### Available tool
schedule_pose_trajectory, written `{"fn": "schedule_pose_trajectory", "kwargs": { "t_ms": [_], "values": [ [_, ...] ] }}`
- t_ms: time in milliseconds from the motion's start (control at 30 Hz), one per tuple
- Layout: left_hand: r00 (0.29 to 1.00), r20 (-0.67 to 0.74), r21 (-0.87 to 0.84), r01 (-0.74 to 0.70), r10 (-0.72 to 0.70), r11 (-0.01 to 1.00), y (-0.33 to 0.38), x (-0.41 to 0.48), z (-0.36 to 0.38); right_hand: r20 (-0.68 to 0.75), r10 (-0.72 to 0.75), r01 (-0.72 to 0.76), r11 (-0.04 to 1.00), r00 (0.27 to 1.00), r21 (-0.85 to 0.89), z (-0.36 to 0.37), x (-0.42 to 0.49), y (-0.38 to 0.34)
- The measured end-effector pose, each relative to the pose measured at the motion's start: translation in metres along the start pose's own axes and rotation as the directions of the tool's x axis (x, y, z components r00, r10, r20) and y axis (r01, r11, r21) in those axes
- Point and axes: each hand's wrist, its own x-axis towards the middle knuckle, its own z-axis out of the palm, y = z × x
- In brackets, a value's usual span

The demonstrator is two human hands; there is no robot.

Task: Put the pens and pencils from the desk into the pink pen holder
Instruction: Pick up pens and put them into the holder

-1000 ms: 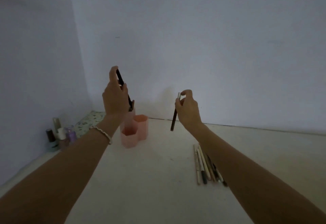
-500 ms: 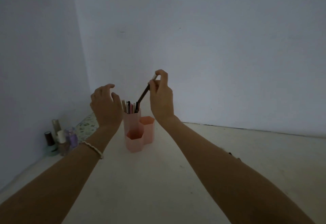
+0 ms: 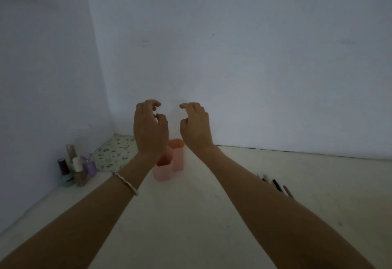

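The pink pen holder, made of hexagonal tubes, stands on the pale desk near the back wall. My left hand hovers in front of it with curled, parted fingers and hides its tallest tube and the pens inside. My right hand hangs just right of and above the holder, fingers apart and empty. Several pens and pencils lie on the desk to the right, mostly hidden behind my right forearm.
Several small nail polish bottles stand at the left against the side wall. A floral patterned pad lies in the back left corner. The walls meet close behind the holder.
My right hand let go of the dark pencil it was lowering into the holder and now is empty. My left hand shifted right, in front of the tall tube.
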Motion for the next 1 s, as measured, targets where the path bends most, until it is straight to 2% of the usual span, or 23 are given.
{"fn": "schedule_pose_trajectory", "kwargs": {
  "t_ms": [67, 133, 167, 200, 267, 333, 367, 433, 500, 667, 733, 867, 933, 1000],
  "values": [
    [0.994, 0.113, -0.011, -0.008, 0.009, 1.0, 0.022, -0.018, 0.012, -0.006, 0.032, -0.033, 0.999, 0.999, -0.028, -0.029, -0.004, 0.012],
    [0.947, 0.32, 0.02, 0.007, -0.013, 1.0, 0.036, -0.036, 0.026, 0.013, 0.084, -0.083, 0.996, 0.996, -0.038, -0.049, -0.007, 0.026],
    [0.893, 0.448, 0.057, 0.019, -0.043, 0.998, 0.044, -0.047, 0.035, 0.022, 0.117, -0.117, 0.992, 0.993, -0.04, -0.06, -0.01, 0.034],
    [0.81, 0.581, 0.107, 0.028, -0.086, 0.994, 0.054, -0.06, 0.044, 0.026, 0.154, -0.152, 0.987, 0.988, -0.046, -0.072, -0.014, 0.042],
    [0.601, 0.78, 0.212, 0.01, -0.175, 0.977, 0.071, -0.09, 0.06, 0.028, 0.214, -0.213, 0.976, 0.976, -0.056, -0.095, -0.023, 0.056],
    [0.422, 0.871, 0.279, -0.005, -0.251, 0.96, 0.083, -0.117, 0.071, 0.033, 0.246, -0.243, 0.967, 0.969, -0.074, -0.113, -0.031, 0.07],
    [0.36, 0.89, 0.3, 0.001, -0.28, 0.954, 0.086, -0.127, 0.075, 0.035, 0.26, -0.256, 0.963, 0.965, -0.08, -0.119, -0.034, 0.074],
    [0.301, 0.9, 0.323, 0.025, -0.315, 0.946, 0.092, -0.144, 0.079, 0.036, 0.277, -0.273, 0.958, 0.96, -0.087, -0.134, -0.04, 0.082],
    [0.287, 0.898, 0.338, 0.032, -0.333, 0.941, 0.097, -0.153, 0.079, 0.025, 0.287, -0.284, 0.955, 0.958, -0.088, -0.146, -0.045, 0.089],
    [0.303, 0.876, 0.394, -0.001, -0.375, 0.919, 0.101, -0.163, 0.078, 0.017, 0.315, -0.313, 0.946, 0.949, -0.089, -0.163, -0.053, 0.099],
    [0.347, 0.858, 0.416, -0.041, -0.378, 0.908, 0.101, -0.165, 0.077, 0.041, 0.327, -0.322, 0.943, 0.944, -0.088, -0.163, -0.056, 0.099],
    [0.495, 0.807, 0.486, -0.245, -0.323, 0.839, 0.094, -0.161, 0.07, 0.173, 0.377, -0.351, 0.922, 0.91, -0.16, -0.158, -0.064, 0.097],
    [0.514, 0.796, 0.488, -0.235, -0.319, 0.84, 0.087, -0.149, 0.065, 0.264, 0.426, -0.365, 0.897, 0.866, -0.251, -0.152, -0.068, 0.097],
    [0.521, 0.793, 0.447, -0.148, -0.314, 0.882, 0.083, -0.13, 0.062, 0.364, 0.465, -0.342, 0.871, 0.807, -0.353, -0.149, -0.072, 0.098]
  ]
}}
